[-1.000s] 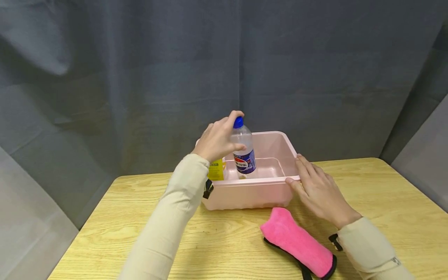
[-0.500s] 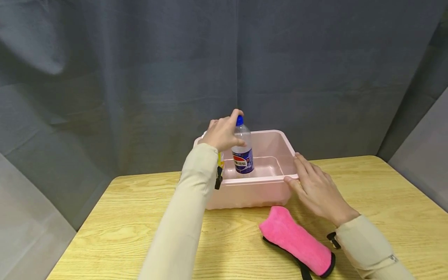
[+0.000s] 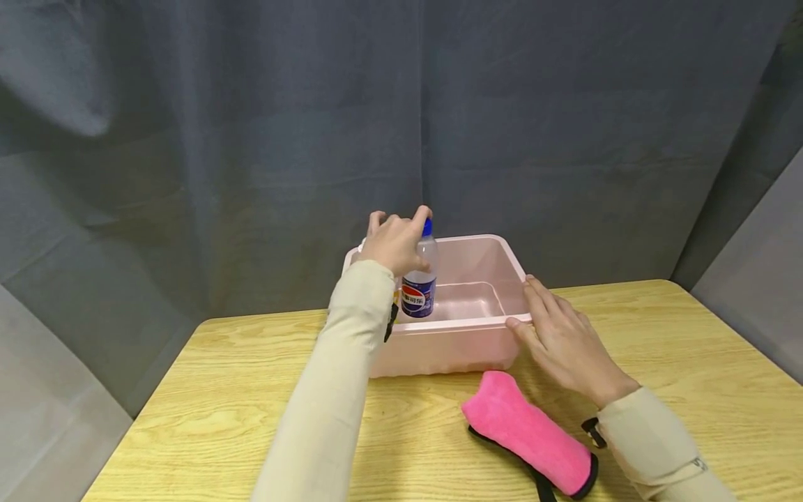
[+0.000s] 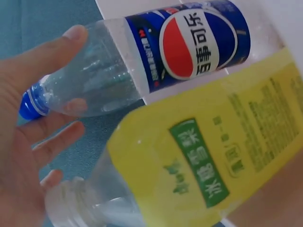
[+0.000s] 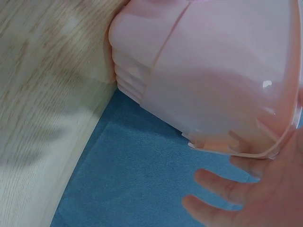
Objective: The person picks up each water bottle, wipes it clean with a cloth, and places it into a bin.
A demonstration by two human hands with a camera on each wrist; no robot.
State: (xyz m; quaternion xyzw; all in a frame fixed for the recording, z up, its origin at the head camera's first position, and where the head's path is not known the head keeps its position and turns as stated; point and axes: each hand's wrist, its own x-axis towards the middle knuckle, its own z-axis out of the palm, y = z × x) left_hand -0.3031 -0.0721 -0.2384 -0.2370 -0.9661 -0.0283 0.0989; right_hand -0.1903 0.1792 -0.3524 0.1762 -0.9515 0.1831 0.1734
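In the head view my left hand point(image 3: 394, 244) holds a clear cola bottle point(image 3: 417, 296) by its upper part. This bottle has a blue cap and a blue label with a red and white emblem, and it stands inside the pink plastic bin point(image 3: 445, 348). The left wrist view shows the thumb on the bottle's shoulder and fingers behind it. Close beside it is a second bottle point(image 4: 189, 161) with a yellow label and white cap, mostly hidden in the head view. My right hand point(image 3: 567, 345) touches the bin's front right corner, its fingers extended along the rim.
A pink plush pad point(image 3: 530, 439) with black backing and a strap lies on the wooden table point(image 3: 251, 397), in front of the bin. Behind the table hangs a dark grey curtain point(image 3: 301, 139).
My left hand has carried the cola bottle left and slightly lower in the bin, closer to the yellow-labelled bottle. The right hand stays at the bin's corner.
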